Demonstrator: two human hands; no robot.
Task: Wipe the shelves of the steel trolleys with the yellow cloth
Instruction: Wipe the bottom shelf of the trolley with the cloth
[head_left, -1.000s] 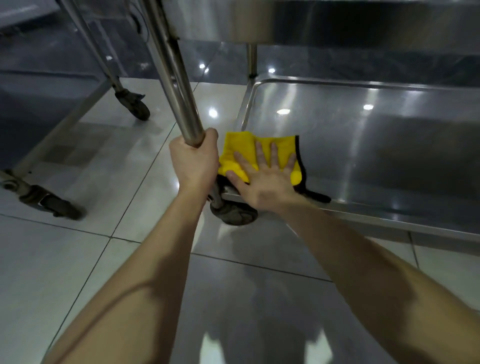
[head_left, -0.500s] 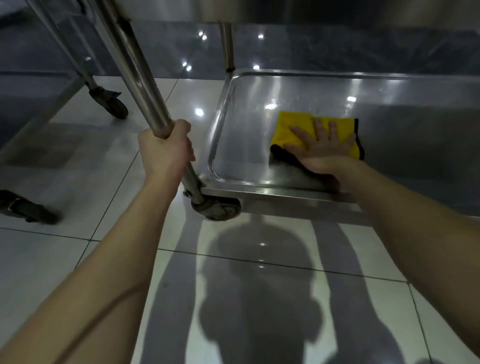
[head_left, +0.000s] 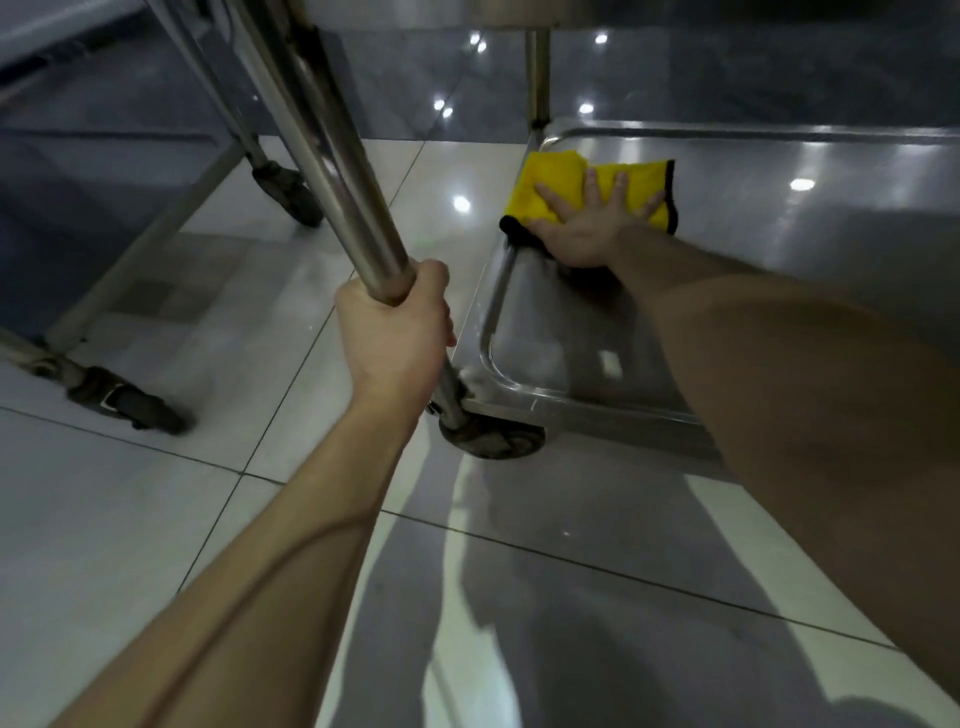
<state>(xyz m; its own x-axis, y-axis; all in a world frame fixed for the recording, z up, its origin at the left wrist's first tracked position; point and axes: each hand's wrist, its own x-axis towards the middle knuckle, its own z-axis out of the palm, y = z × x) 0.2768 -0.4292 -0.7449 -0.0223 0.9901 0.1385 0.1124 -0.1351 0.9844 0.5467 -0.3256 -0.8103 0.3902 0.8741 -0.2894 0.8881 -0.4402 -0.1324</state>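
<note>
You are partway through, on the lowest flat steel shelf (head_left: 779, 234) of the trolley in front of you. Your right hand (head_left: 587, 228) lies flat on the folded yellow cloth with black trim (head_left: 558, 179), its fingers (head_left: 590, 182) straight and spread, pressing the cloth down rather than gripping it. The cloth sits in the shelf's far-left corner, with the raised rim just beyond your fingertips and just left of them.

How much of this shelf is already wiped I cannot tell, as the steel shines the same all over. By my reckoning, the broad stretch of shelf to the right of your fingers may be left to do, as may the upper shelf overhead and the second steel trolley (head_left: 130, 249), well to the left of your fingers.

The cloth's long axis runs left to right across the shelf, roughly along the far rim, crossways to your fingers, which point away from you. Its black-trimmed end faces right, and a dark corner shows under the heel of your hand.

Your left hand (head_left: 395, 332) is wrapped tight round the round steel upright post (head_left: 332, 171), just above the dark caster wheel (head_left: 491, 441), steadying the trolley.
</note>
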